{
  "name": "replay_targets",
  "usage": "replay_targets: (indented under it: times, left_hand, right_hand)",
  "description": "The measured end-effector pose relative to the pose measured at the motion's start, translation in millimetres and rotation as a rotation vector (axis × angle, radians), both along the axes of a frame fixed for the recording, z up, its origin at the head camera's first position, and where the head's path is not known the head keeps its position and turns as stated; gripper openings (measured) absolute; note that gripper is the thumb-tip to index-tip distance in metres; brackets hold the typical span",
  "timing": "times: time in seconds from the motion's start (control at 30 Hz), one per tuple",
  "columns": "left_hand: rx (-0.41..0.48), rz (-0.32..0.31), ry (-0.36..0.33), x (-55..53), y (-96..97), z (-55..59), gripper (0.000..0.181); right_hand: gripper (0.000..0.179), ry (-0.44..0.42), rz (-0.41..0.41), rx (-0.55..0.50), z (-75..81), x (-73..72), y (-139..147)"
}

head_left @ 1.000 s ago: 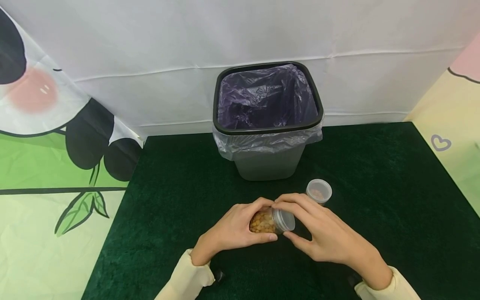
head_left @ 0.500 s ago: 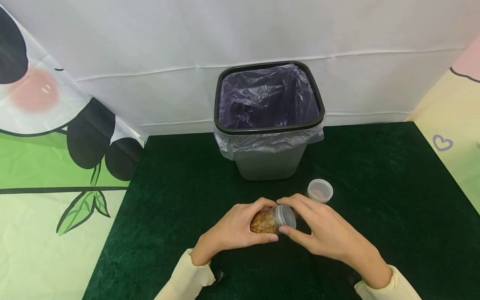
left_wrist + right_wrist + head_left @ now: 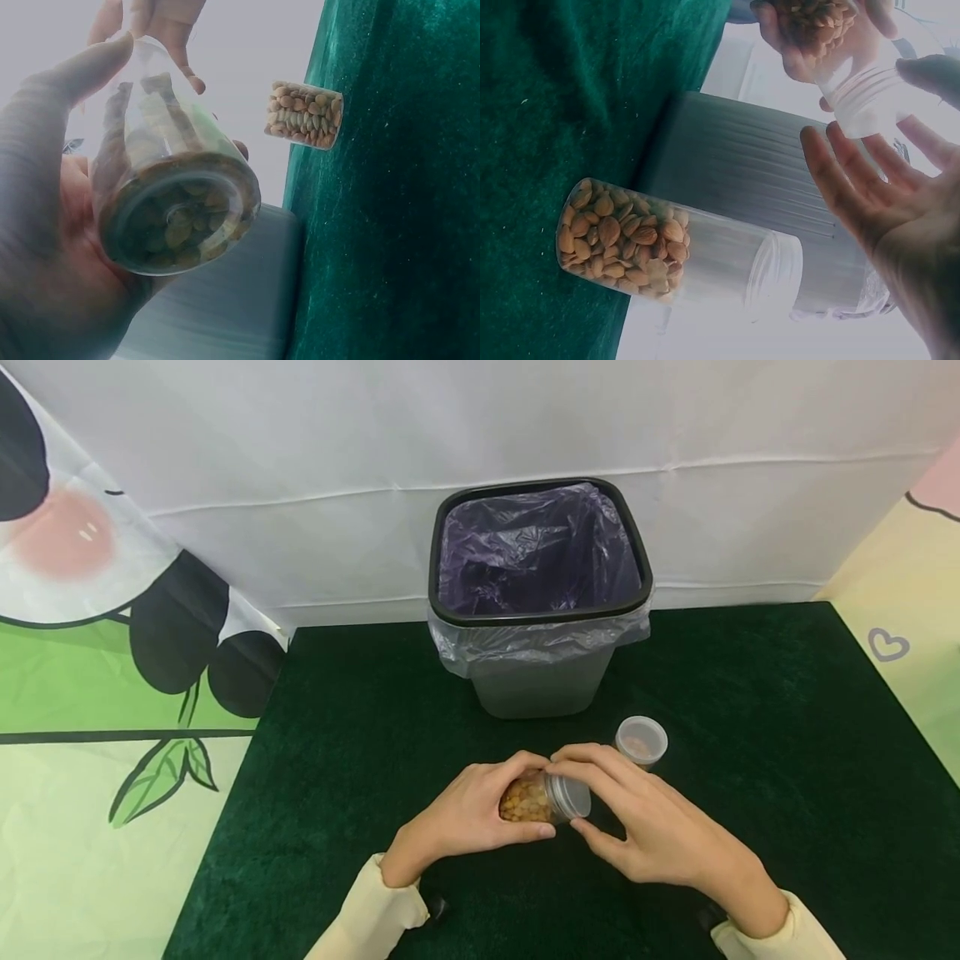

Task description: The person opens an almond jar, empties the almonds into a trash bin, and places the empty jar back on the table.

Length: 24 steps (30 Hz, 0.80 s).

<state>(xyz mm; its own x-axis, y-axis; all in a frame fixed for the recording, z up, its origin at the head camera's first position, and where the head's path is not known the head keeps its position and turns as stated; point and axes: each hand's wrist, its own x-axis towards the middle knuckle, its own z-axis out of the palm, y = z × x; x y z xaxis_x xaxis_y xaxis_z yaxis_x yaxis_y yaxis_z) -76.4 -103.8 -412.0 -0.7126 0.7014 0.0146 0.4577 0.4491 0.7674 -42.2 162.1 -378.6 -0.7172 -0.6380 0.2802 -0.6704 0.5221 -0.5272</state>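
A clear jar point(image 3: 525, 802), partly filled with tan nuts or seeds, is tilted sideways above the table. My left hand point(image 3: 465, 814) grips its body, thumb along the near side and fingers over the far side. At its right end sits a translucent screw lid point(image 3: 576, 797). My right hand point(image 3: 656, 831) holds this lid by the edge, thumb below and fingertips above. In the right wrist view, the thumb and fingers spread around the lid point(image 3: 866, 101). Beyond my right hand stands a second lidded jar point(image 3: 641, 739), its almonds point(image 3: 626, 236) filling the lower part.
A grey bin point(image 3: 540, 685) with a black rim and a purplish plastic liner point(image 3: 540, 547) stands at the back of the table, against a white cloth backdrop point(image 3: 322, 435). Dark green cloth point(image 3: 337, 735) covers the table. Printed panels point(image 3: 82, 677) flank it.
My right thumb has slid from the lid's face down to its lower edge, and the fingers have shifted over the top. The lid's face has turned slightly downward. My left hand keeps its grip.
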Motion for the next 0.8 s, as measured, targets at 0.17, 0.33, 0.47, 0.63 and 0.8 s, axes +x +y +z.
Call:
replay_targets:
  times: [0.17,0.33,0.47,0.63,0.8]
  left_hand:
    - [-0.001,-0.006,0.009,0.2,0.6,0.4,0.061]
    - [-0.01,-0.007,0.011,-0.3,0.9,1.7,0.061]
    - [-0.014,-0.003,0.011,-0.5,0.8,2.5,0.061]
    - [-0.019,0.002,0.0,-0.2,0.1,2.0,0.062]
    - [-0.018,0.008,-0.012,-0.5,-0.7,0.8,0.062]
  right_hand:
    - [0.069,0.006,-0.051,0.019,-1.9,-1.0,-0.5]
    - [0.056,-0.007,-0.064,-0.006,-3.7,-3.2,-2.0]
    - [0.052,-0.016,-0.029,-0.031,-3.6,-3.4,-1.7]
    - [0.054,-0.004,-0.01,-0.023,-2.8,-1.8,-0.8]
    - [0.059,-0.023,-0.001,-0.038,-3.6,-0.7,0.5]
